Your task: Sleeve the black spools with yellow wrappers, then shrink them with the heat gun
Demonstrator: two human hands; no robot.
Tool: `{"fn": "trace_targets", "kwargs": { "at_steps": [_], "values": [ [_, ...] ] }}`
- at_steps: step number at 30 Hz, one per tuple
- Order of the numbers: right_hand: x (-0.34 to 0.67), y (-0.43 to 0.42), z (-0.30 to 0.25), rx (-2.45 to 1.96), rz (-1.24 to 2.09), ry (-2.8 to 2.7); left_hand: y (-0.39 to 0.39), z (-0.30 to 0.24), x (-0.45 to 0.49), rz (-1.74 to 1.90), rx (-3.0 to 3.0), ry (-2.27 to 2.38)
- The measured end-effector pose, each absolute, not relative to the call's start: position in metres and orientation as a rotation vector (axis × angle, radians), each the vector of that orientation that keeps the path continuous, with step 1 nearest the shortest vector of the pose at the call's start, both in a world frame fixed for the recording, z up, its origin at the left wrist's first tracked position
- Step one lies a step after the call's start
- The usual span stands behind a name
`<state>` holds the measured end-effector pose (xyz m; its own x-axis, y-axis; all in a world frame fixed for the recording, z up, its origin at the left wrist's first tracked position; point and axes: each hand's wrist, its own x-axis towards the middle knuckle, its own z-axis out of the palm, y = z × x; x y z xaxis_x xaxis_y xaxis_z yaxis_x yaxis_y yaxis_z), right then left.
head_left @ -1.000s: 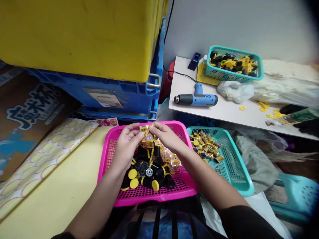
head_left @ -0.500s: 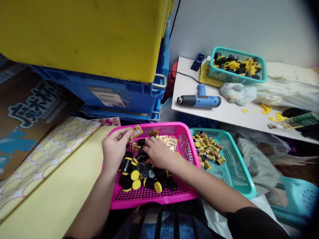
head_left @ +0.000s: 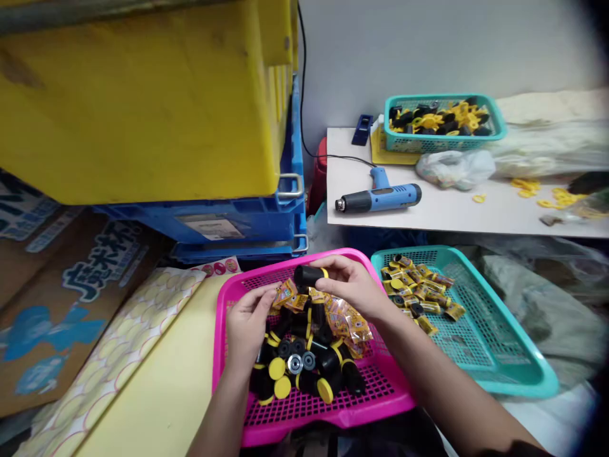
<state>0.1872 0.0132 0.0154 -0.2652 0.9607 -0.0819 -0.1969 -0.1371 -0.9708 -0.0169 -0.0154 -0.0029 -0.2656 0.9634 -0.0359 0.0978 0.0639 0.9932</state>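
My left hand [head_left: 247,327] pinches a small printed yellow-orange sleeve [head_left: 284,293] over the pink basket [head_left: 219,355]. Close beside it, my right hand [head_left: 354,287] grips a black cylinder with a yellow cap [head_left: 307,276], tilted on its side with the dark end toward the left hand. The cylinder and sleeve are near each other; whether they touch I cannot tell. Below both hands lie several more black cylinders with yellow caps [head_left: 328,362]. A pile of glossy printed sleeves [head_left: 349,324] fills the basket's right part, under my right wrist.
To the right, a teal basket [head_left: 504,330] holds sleeved yellow pieces [head_left: 423,289]. A blue heat gun [head_left: 392,198] lies on the white table [head_left: 347,149], with another teal basket [head_left: 445,143] behind it. Stacked crates [head_left: 200,127] rise at the left, above sticker sheets [head_left: 137,336].
My right hand has come up out of the pile with a black cylinder. My left hand still has the sleeve, now closer to the right hand. The view has shifted.
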Motion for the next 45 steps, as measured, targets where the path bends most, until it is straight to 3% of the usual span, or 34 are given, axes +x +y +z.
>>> {"fn": "trace_targets", "kwargs": {
  "at_steps": [7,24,34,45],
  "values": [
    [0.195,0.016,0.014,-1.006,1.657,-1.26,-0.019,0.001,-0.007,1.42,1.119,1.51],
    [0.189,0.01,0.011,-0.978,1.452,-1.474,-0.018,0.021,0.004,1.109,1.152,1.258],
    [0.177,0.002,0.002,-0.49,2.142,-0.898,-0.028,0.025,0.026,1.205,0.875,1.089],
    [0.171,-0.001,-0.008,-0.57,1.995,-1.016,-0.034,0.021,0.032,1.225,0.854,1.104]
  ]
}}
